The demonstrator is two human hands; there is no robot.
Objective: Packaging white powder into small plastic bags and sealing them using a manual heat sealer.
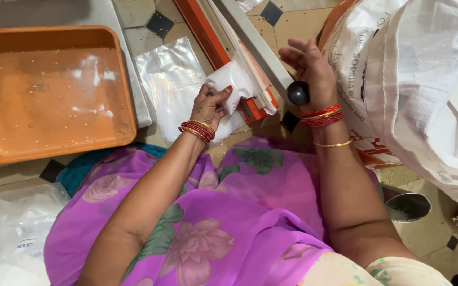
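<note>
a tiled floor (287, 24) of beige squares with small dark insets runs under everything. a big white woven sack (414, 79) at right runs out of view. an orange tray (49, 90) is cut off at left. the right hand (308, 66), fingers loosely spread, presses the black knob (298, 92) of an orange heat sealer (223, 47). the left hand (210, 106) pinches a small white pouch (231, 85) under its bar.

A small white filled pouch (230, 83) lies at centre; a big white printed sack (409, 79) stands right.
</note>
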